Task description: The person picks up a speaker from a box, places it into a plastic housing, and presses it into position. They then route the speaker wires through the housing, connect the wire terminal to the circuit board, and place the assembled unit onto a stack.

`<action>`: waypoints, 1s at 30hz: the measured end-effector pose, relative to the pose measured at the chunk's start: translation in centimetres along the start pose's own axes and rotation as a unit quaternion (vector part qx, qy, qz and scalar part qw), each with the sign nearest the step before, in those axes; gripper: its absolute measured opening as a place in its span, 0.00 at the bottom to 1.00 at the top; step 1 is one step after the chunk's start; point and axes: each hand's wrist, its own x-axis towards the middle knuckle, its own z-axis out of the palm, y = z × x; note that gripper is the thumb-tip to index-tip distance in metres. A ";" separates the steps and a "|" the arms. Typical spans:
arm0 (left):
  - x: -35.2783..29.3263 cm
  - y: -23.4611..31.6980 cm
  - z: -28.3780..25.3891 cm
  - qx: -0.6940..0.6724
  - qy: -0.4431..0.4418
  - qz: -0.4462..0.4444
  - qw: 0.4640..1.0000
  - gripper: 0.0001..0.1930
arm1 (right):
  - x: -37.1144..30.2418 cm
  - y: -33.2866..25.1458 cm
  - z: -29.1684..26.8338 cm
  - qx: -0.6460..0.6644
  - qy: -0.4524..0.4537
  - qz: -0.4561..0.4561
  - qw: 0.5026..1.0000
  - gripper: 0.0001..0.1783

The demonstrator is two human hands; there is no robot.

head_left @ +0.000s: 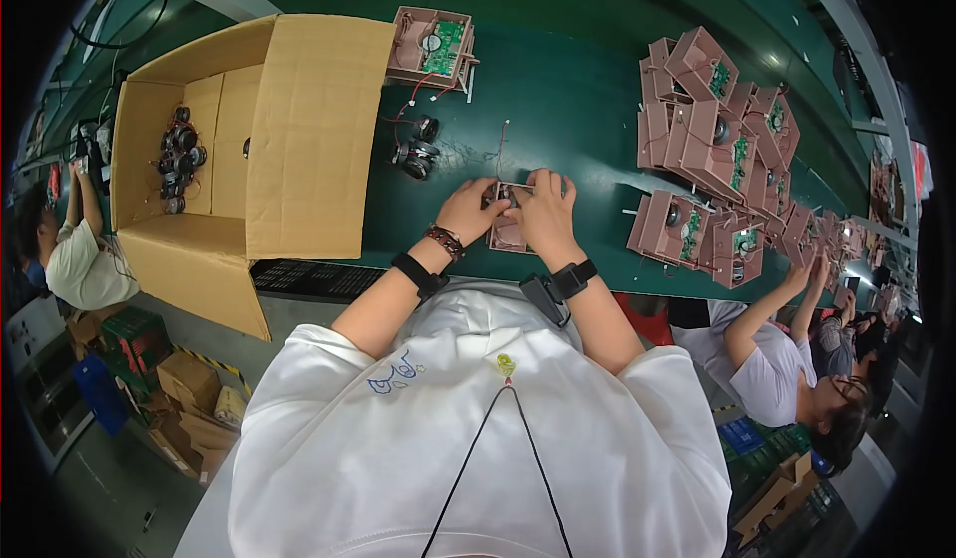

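On the green table right in front of me lies a small open pinkish-brown plastic housing [510, 238]. My left hand [469, 212] grips it from the left, fingers bent over a small round black speaker [505, 198] inside. From the other side my right hand [545, 212] is wrapped over the housing's far right edge, its thumb near the speaker. The fingers hide much of the part. A thin red wire [503, 143] with a white connector runs away from the housing across the table. Several loose black speakers [418, 150] with wires lie beyond my left hand.
An open cardboard box [319, 140] at left holds several speakers [179, 160]. At the back stands a housing with a green circuit board [441, 48]. Similar housings [712, 130] are piled at right. Co-workers [782, 349] sit right and left [85, 259].
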 end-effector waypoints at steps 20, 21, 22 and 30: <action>1.4 -0.2 -1.1 -0.038 -0.088 -0.076 0.992 0.18 | -0.4 0.5 0.2 0.060 0.030 0.028 0.997 0.07; 2.0 -0.5 -1.4 -0.069 -0.126 -0.073 0.987 0.19 | -0.4 0.9 -0.1 0.058 0.034 0.026 0.997 0.07; 2.7 -0.5 -1.3 -0.070 -0.123 -0.069 0.988 0.19 | -0.5 1.3 -0.6 0.085 0.050 0.041 0.994 0.07; 5.7 2.2 -1.2 -0.284 -0.020 0.043 0.958 0.15 | 0.0 2.5 -3.1 0.139 0.130 0.079 0.978 0.14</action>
